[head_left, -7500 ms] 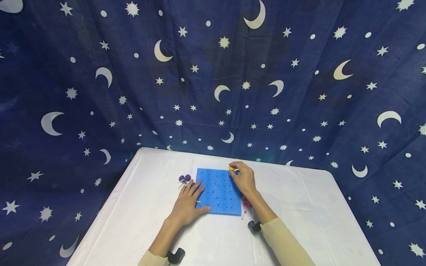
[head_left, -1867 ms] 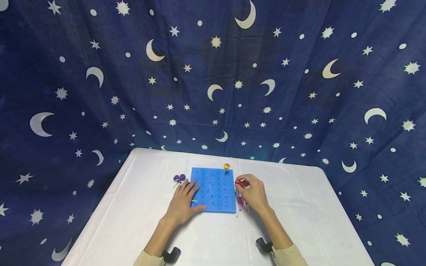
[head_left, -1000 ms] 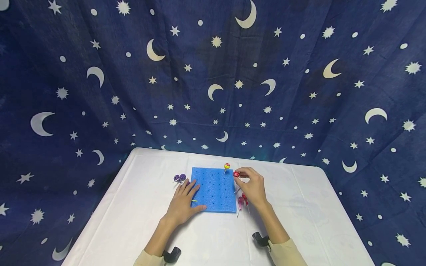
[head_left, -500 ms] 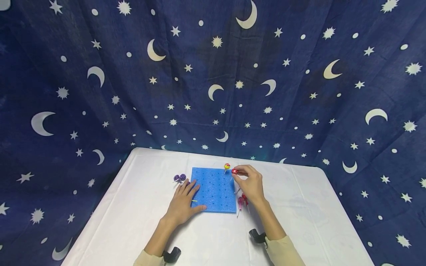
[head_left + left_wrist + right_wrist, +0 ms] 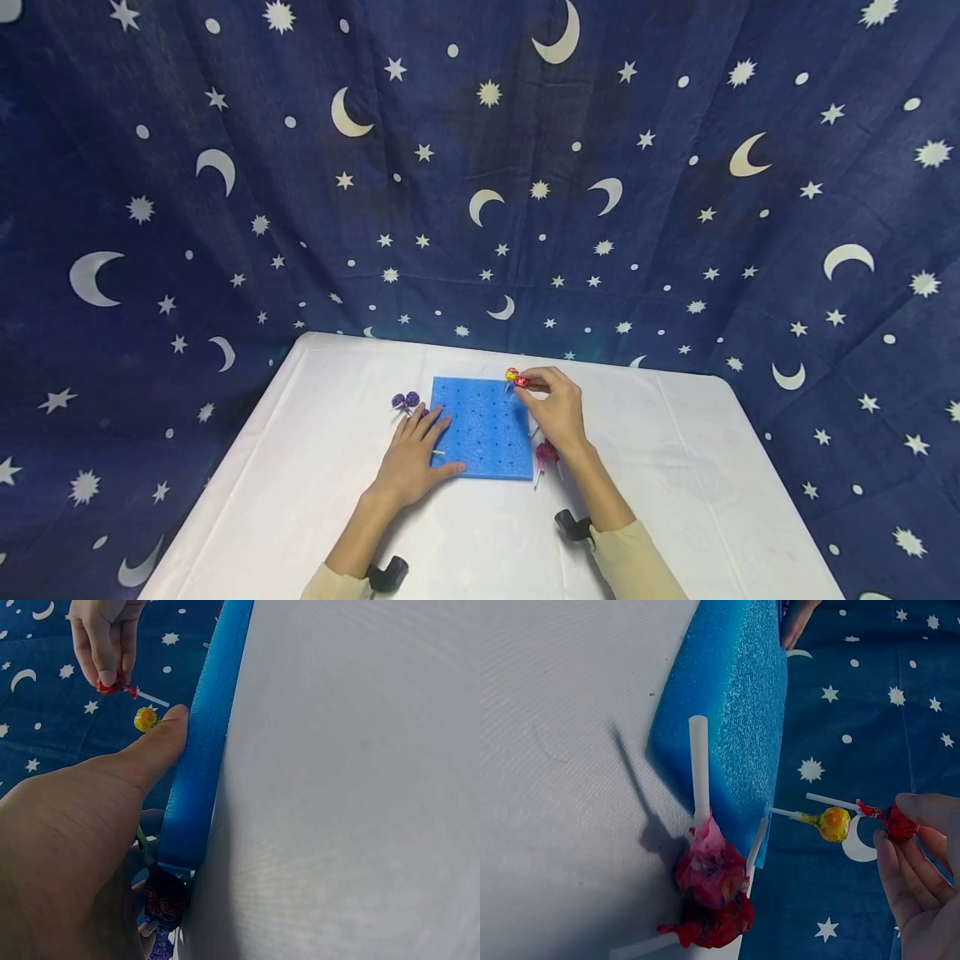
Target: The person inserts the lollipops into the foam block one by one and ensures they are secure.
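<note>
The blue foam board [image 5: 480,429] stays under the spread left hand [image 5: 411,468]. The right hand [image 5: 555,410] has moved to the board's far corner, thumb and fingers pinching a red lollipop [image 5: 521,381] just beside the yellow lollipop [image 5: 512,373]; the red one's stick [image 5: 832,801] looks clear of the foam, so it seems carried, not seated.

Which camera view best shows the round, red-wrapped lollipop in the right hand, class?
The right wrist view: the lollipop looks largest, its white stick plain. The left wrist view shows the stick too, but the right hand covers part of the ball; the head view shows it tiny.
</note>
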`<act>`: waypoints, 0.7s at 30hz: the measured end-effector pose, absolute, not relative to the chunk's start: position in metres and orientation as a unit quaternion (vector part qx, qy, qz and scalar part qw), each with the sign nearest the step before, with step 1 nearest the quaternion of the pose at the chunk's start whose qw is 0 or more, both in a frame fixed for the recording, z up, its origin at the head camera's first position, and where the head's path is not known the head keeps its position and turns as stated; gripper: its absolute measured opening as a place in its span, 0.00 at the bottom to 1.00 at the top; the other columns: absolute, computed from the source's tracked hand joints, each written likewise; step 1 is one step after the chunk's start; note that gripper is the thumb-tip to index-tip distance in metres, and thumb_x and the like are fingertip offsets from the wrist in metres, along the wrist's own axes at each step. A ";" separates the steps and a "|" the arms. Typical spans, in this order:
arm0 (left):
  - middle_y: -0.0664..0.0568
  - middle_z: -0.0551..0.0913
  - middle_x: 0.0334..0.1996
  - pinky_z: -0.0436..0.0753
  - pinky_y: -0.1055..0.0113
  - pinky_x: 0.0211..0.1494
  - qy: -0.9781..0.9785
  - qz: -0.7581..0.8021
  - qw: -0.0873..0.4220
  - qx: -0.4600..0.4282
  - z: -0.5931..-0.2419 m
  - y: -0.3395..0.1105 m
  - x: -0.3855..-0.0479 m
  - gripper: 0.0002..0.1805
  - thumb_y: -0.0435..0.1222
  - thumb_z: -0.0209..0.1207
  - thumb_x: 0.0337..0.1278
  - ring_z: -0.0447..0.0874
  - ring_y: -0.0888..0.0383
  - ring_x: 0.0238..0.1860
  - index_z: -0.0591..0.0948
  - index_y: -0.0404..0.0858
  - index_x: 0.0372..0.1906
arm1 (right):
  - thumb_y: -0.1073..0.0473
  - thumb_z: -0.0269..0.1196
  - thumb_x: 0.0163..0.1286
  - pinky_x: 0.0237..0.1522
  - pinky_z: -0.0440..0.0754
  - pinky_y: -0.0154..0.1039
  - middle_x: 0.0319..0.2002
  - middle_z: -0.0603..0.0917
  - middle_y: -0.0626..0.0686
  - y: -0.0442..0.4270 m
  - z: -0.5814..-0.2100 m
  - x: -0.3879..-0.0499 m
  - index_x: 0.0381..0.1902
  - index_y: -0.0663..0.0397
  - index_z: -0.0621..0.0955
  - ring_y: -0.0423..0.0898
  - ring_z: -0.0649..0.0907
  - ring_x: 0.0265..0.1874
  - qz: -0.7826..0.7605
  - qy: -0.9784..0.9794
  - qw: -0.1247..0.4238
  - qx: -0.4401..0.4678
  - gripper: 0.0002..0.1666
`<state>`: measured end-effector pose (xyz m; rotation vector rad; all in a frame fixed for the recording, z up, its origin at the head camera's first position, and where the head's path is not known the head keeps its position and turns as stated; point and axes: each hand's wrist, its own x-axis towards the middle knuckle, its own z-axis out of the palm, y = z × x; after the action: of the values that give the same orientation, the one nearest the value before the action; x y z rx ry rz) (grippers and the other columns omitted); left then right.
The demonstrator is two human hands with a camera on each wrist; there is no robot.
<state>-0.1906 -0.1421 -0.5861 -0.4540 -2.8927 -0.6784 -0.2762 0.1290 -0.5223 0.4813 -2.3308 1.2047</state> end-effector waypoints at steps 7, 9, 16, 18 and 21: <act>0.45 0.62 0.81 0.49 0.41 0.83 -0.958 -0.227 0.080 -0.153 -0.586 -0.142 -0.191 0.49 0.67 0.63 0.59 0.50 0.38 0.82 0.71 0.41 0.77 | 0.66 0.80 0.56 0.43 0.90 0.45 0.40 0.89 0.50 0.122 -0.522 -0.283 0.43 0.56 0.89 0.46 0.91 0.36 0.446 -0.836 0.251 0.199 0.16; 0.45 0.63 0.80 0.50 0.41 0.83 -0.958 -0.228 0.082 -0.154 -0.586 -0.142 -0.191 0.49 0.67 0.63 0.59 0.50 0.38 0.82 0.71 0.41 0.77 | 0.66 0.80 0.56 0.42 0.90 0.45 0.40 0.89 0.50 0.120 -0.523 -0.284 0.42 0.56 0.89 0.47 0.90 0.36 0.442 -0.837 0.256 0.196 0.15; 0.45 0.62 0.81 0.50 0.40 0.83 -0.959 -0.227 0.077 -0.153 -0.585 -0.142 -0.190 0.49 0.68 0.63 0.59 0.50 0.37 0.82 0.70 0.41 0.78 | 0.64 0.80 0.58 0.42 0.90 0.46 0.39 0.89 0.49 0.116 -0.529 -0.288 0.42 0.54 0.90 0.49 0.89 0.36 0.429 -0.844 0.265 0.183 0.14; 0.45 0.62 0.81 0.50 0.41 0.83 -0.959 -0.226 0.075 -0.153 -0.586 -0.142 -0.191 0.50 0.68 0.63 0.59 0.50 0.38 0.82 0.70 0.41 0.78 | 0.63 0.80 0.59 0.42 0.90 0.47 0.39 0.89 0.49 0.115 -0.530 -0.288 0.42 0.53 0.90 0.51 0.89 0.37 0.429 -0.844 0.266 0.182 0.13; 0.46 0.60 0.82 0.48 0.42 0.84 -0.961 -0.221 0.070 -0.151 -0.588 -0.143 -0.191 0.50 0.69 0.61 0.60 0.48 0.39 0.83 0.69 0.42 0.79 | 0.63 0.79 0.59 0.41 0.89 0.47 0.38 0.89 0.49 0.114 -0.531 -0.290 0.42 0.52 0.89 0.53 0.89 0.36 0.429 -0.843 0.268 0.184 0.13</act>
<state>-0.1907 -0.1428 -0.5882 -0.4532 -2.8915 -0.6644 -0.2899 0.1139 -0.5309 0.4965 -2.2736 1.1571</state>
